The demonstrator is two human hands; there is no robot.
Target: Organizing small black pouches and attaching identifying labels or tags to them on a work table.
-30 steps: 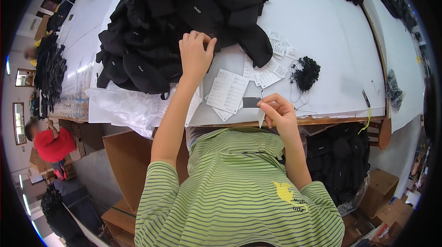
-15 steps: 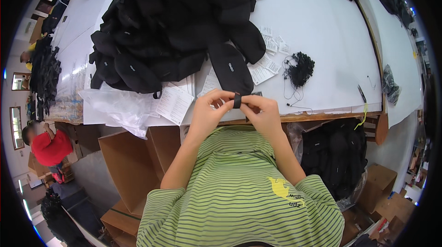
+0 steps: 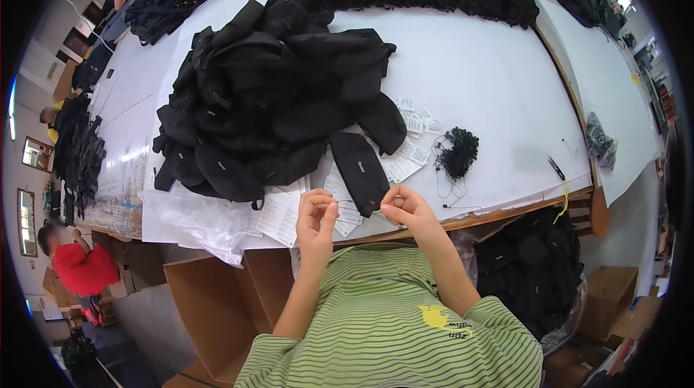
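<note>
Both of my hands are over the near edge of the table, a little apart. My left hand (image 3: 316,222) has thumb and fingers pinched together over the printed papers; whatever they hold is too small to make out. My right hand (image 3: 406,209) pinches too, its fingertips against the near end of a black fabric pouch (image 3: 359,171). Whether they grip the pouch or something thin beside it, I cannot tell. The pouch lies flat, pointing toward me, at the front of a big heap of black pouches (image 3: 267,91). White printed slips (image 3: 405,164) lie partly under it.
A tangle of black cords (image 3: 458,153) lies right of the slips. Clear plastic bags (image 3: 195,222) are at the front left. Snips with a yellow tie (image 3: 556,168) rest near the right edge. Below the table are an open carton (image 3: 210,308) and a bag of black goods (image 3: 531,265).
My hands, together on a small black loop at the pouch's end, have moved apart. The loop no longer shows between them. The whole view has shifted, with more of the table's far side visible.
</note>
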